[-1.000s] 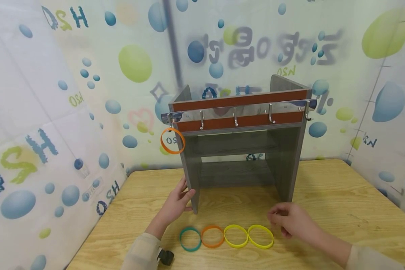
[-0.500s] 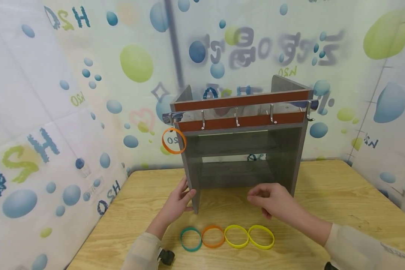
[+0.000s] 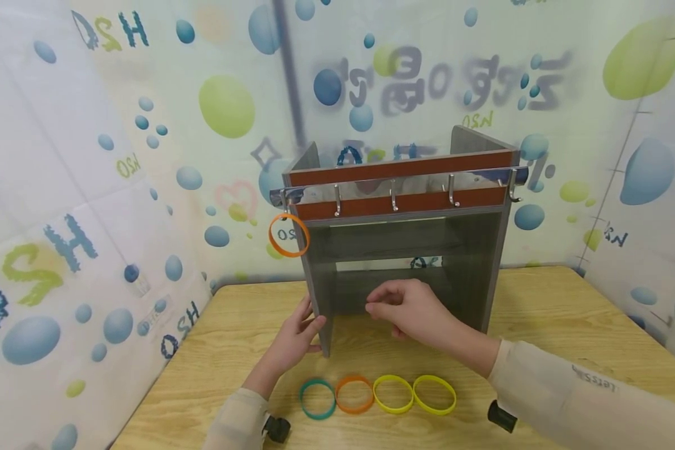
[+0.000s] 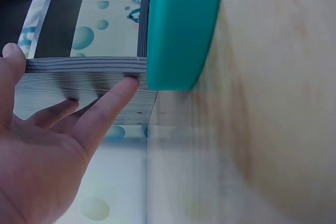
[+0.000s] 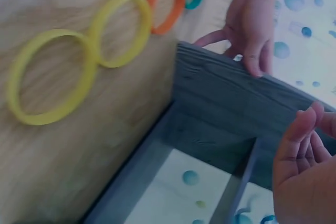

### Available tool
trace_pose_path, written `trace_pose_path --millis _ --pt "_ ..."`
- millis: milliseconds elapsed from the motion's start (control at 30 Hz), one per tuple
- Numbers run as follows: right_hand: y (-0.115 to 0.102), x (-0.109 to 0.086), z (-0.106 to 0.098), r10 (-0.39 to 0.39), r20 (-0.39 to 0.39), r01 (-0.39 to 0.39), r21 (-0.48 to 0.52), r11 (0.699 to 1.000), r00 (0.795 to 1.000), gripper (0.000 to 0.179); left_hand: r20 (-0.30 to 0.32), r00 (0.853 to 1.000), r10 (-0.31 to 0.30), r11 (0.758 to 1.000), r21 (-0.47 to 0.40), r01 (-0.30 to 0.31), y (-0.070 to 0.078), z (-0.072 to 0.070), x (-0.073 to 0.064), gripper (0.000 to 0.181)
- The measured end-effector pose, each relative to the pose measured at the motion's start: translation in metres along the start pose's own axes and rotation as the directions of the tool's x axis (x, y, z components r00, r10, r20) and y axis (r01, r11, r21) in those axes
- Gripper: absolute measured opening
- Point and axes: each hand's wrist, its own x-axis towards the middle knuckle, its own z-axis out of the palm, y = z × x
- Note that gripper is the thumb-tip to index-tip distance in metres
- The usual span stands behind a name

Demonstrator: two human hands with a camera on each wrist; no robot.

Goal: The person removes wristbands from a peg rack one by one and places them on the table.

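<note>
My left hand (image 3: pixel 294 337) holds the front edge of the left side panel (image 4: pixel 84 65) of a grey wooden shelf (image 3: pixel 494 269), thumb at the edge and fingers along the outer face. In front of the shelf's opening, my right hand (image 3: pixel 413 309) is in the air, its fingers curled and the thumb and index tips close together (image 5: pixel 310 116); nothing shows between them. An orange wristband (image 3: pixel 270 240) hangs from the leftmost hook of the metal hook rail (image 3: pixel 365 187). On the table lie a teal wristband (image 3: pixel 302 403), another orange wristband (image 3: pixel 354 410) and two yellow wristbands (image 3: pixel 394 410).
Several metal hooks (image 3: pixel 394 197) line the rail across the shelf's red-brown front board (image 3: pixel 399 164). The shelf stands on a wooden table (image 3: pixel 551 325). Printed cloth (image 3: pixel 163 187) hangs behind and beside the table. The row of wristbands lies before the shelf, near both forearms.
My right hand has moved left and upward, from beside the right yellow wristband to before the shelf opening. The left hand, shelf and wristbands have stayed in place.
</note>
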Motion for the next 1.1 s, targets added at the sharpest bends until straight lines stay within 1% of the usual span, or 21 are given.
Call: trace_pose_path --millis 67,267,400,633,833,1100 --pt "-0.009 0.005 0.006 -0.017 0.0 0.017 -0.003 1.0 1.0 0.02 -0.001 1.0 0.001 1.0 0.002 -0.001 0.0 -0.001 0.0 0.072" --pt "-0.033 0.021 0.019 -0.029 -0.002 0.029 0.012 1.0 1.0 0.021 -0.004 1.0 0.007 1.0 -0.003 -0.007 0.0 0.0 0.001 0.071" --pt "-0.049 0.028 0.025 -0.049 -0.003 0.049 0.03 0.998 0.999 0.024 0.007 1.0 0.01 1.0 -0.011 -0.01 0.0 0.0 0.001 0.07" --pt "-0.072 0.041 0.037 -0.09 -0.025 0.092 0.093 0.991 0.996 0.032 0.0 1.0 0.004 1.0 -0.014 -0.004 -0.002 -0.001 0.001 0.069" --pt "-0.082 0.049 0.045 -0.104 -0.06 0.113 0.179 0.977 0.993 0.037 -0.003 1.0 0.001 1.0 -0.008 -0.001 -0.001 -0.001 0.0 0.07" --pt "-0.088 0.053 0.051 -0.095 -0.084 0.11 0.204 0.973 0.992 0.038 -0.003 1.0 0.002 1.0 -0.006 -0.002 0.0 -0.001 0.0 0.07"
